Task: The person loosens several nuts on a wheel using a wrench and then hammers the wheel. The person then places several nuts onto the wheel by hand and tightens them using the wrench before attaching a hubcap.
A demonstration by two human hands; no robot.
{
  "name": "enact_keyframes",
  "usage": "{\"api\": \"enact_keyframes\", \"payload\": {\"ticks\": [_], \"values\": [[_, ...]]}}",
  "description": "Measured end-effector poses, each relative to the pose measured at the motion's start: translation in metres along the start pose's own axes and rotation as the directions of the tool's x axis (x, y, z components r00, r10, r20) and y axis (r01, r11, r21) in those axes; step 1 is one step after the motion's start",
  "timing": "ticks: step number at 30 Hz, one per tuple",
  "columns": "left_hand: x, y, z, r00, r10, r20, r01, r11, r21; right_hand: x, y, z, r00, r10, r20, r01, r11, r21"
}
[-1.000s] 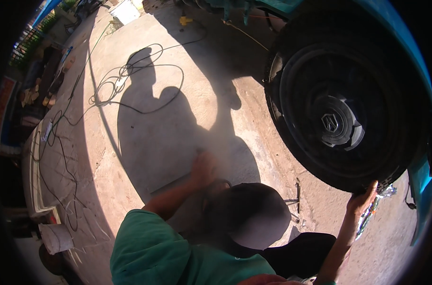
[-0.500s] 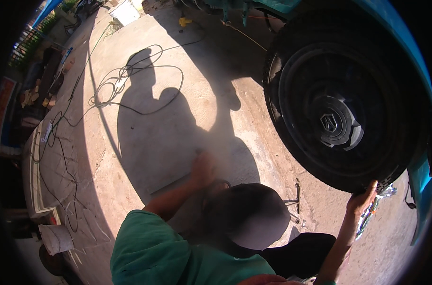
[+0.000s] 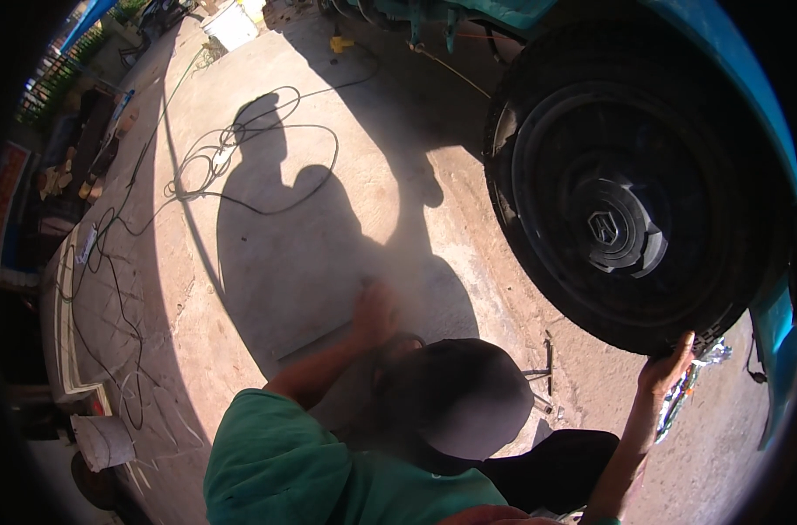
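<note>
A large black wheel [image 3: 556,254] with a dark round centre cap [image 3: 615,226] stands upright at the right. My right hand [image 3: 665,376] grips its lower edge, one digit lying up against the tyre and the other fingers mostly hidden. Beside that hand is a crumpled, shiny silver piece [image 3: 678,398]. At lower centre my left hand [image 3: 376,312] is hazy and looks curled like a fist; anything inside it cannot be made out. It is near a dark rounded shape [image 3: 468,398] that looks like my knee. A dark straight edge [image 3: 315,339] shows past my left forearm.
Blue-green vehicle bodywork [image 3: 775,324] surrounds the wheel. A metal bar tool [image 3: 549,363] lies on the concrete below it. Loops of dark cable [image 3: 333,144] spread at the left. Pale buckets stand far off [image 3: 232,26] and at lower left [image 3: 103,440].
The wheel and its centre cap have shifted very slightly left, and the cap's emblem appears turned a little. Both hands keep nearly the same places.
</note>
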State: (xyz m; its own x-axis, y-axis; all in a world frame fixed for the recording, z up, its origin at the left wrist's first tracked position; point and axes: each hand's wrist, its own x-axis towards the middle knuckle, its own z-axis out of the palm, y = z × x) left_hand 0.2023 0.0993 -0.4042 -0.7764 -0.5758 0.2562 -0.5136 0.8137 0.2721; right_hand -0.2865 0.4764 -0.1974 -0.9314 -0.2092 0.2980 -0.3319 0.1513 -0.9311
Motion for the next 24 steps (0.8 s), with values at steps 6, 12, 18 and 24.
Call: {"api": "enact_keyframes", "payload": {"ticks": [6,12,18,24], "values": [[0.007,0.009,-0.004,1.000,-0.014,-0.001,0.014,1.000,-0.026,0.000,-0.010,0.007,0.996,0.069,-0.052,-0.065,0.994,0.083],[0.007,0.015,-0.007,1.000,-0.002,-0.006,0.002,1.000,-0.006,0.002,-0.003,0.004,0.994,-0.092,-0.064,0.089,0.995,-0.054],[0.004,0.007,-0.010,1.000,-0.020,0.005,0.020,1.000,-0.009,-0.005,-0.013,0.017,0.992,-0.099,-0.082,0.096,0.995,-0.038],[0.013,-0.003,-0.021,0.999,0.004,0.045,-0.004,1.000,0.007,-0.009,-0.023,0.026,0.994,0.027,-0.109,-0.010,0.988,0.154]]}}
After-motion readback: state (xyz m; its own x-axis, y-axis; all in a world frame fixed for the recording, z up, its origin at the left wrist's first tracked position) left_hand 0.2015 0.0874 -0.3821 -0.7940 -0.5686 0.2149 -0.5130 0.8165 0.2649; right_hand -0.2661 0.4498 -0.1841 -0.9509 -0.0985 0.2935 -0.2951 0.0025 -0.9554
